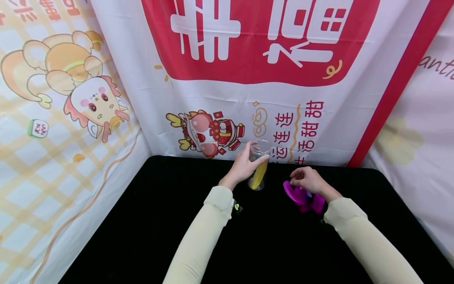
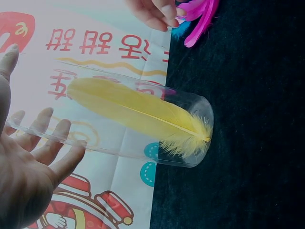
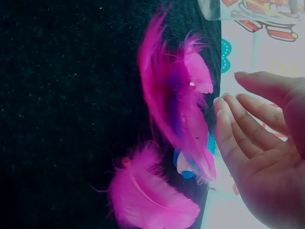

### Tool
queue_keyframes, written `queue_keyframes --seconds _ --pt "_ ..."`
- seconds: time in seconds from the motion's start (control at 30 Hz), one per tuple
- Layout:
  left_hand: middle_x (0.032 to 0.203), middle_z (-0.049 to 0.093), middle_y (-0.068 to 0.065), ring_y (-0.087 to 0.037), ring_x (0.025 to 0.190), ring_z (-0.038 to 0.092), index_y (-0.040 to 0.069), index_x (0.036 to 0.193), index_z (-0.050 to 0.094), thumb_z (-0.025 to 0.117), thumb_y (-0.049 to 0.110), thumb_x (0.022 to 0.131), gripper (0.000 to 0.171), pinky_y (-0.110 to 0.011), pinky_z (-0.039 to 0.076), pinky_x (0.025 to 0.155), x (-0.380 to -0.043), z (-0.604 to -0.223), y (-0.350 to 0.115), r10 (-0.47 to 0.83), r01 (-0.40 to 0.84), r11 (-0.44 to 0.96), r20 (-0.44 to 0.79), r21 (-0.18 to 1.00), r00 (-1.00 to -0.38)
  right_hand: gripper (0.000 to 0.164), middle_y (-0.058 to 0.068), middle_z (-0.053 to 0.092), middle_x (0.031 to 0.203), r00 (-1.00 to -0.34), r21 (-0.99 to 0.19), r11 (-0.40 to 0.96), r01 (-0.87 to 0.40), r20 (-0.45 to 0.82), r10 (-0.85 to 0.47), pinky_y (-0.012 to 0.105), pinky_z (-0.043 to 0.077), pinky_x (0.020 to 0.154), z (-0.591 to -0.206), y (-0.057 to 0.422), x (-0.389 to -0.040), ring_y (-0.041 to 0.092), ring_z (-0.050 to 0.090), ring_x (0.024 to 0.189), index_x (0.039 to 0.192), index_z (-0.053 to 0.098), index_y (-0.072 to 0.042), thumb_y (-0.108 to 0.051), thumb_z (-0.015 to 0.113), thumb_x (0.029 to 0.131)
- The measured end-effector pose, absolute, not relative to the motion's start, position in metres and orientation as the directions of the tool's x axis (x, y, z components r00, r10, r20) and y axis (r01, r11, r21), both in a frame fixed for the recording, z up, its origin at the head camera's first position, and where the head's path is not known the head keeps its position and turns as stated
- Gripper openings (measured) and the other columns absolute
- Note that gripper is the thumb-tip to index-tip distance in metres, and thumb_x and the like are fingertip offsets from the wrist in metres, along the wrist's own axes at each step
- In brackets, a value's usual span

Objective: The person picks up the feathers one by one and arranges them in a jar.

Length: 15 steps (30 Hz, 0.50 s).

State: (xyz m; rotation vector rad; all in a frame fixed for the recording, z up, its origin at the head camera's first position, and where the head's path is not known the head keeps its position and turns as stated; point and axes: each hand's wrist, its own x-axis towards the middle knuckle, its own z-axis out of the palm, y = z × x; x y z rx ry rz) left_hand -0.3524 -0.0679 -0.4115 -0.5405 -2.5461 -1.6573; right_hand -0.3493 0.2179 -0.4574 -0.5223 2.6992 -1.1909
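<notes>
Pale sleeves (image 1: 200,236) reach toward a clear jar (image 2: 136,145) and magenta feathers (image 1: 299,199)

Nearest the camera, the two sleeves run up to bare hands above a black counter (image 1: 159,221). A dark wrist piece (image 1: 237,207) under the left cuff has a yellow mark too small to read.

The left hand (image 1: 242,167) is wrapped around the clear jar, thumb on one side and fingers on the other. Within its hold, a single yellow feather (image 2: 136,112) stands inside the glass, quill end down. To the right of that hand, the right hand (image 1: 308,179) has its thumb and fingers apart with nothing between them. Just beside its fingertips the magenta feathers lie heaped on the counter, mixed with purple and blue; whether the fingertips touch them, I cannot tell. A pink feather (image 3: 152,191) lies at the heap's edge.

Beyond both hands hangs a white banner (image 1: 149,118), its writing turned sideways. High up, a red panel (image 1: 253,47) reads 幸福 in white, partly cut off. Lower, right behind the jar, red lettering (image 1: 310,126) reads 运连连 and 生活甜甜. Well left of the left hand, a cartoon tile (image 1: 38,129) bears marks I cannot make out. Far right of the right hand, a pale drape (image 1: 422,157) shows "anti", cropped by the edge.
</notes>
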Motion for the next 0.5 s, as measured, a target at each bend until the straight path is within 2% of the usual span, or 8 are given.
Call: queue_keyframes --seconds 0.3,0.5 --pt "0.143 0.056 -0.013 -0.032 0.131 0.055 0.019 0.157 0.033 0.067 0.054 0.096 0.078 -0.047 0.045 0.109 -0.356 -0.411 -0.067 0.278 0.322 0.346 0.231 0.881 -0.932 0.027 0.016 0.074 0.096 -0.930 -0.726 0.645 -0.240 -0.019 -0.368 0.031 0.057 0.063 -0.466 0.220 -0.352 0.023 0.071 0.074 0.113 0.068 0.009 -0.006 0.072 0.091" --pt "0.142 0.057 -0.011 -0.028 0.129 0.055 0.020 0.157 0.032 0.067 0.056 0.095 0.080 -0.046 0.046 0.108 -0.356 -0.412 -0.067 0.271 0.311 0.355 0.221 0.882 -0.937 0.028 0.017 0.074 0.098 -0.926 -0.742 0.631 -0.228 -0.035 -0.375 0.034 0.059 0.065 -0.470 0.220 -0.353 0.023 0.071 0.075 0.114 0.067 0.011 -0.003 0.072 0.090"
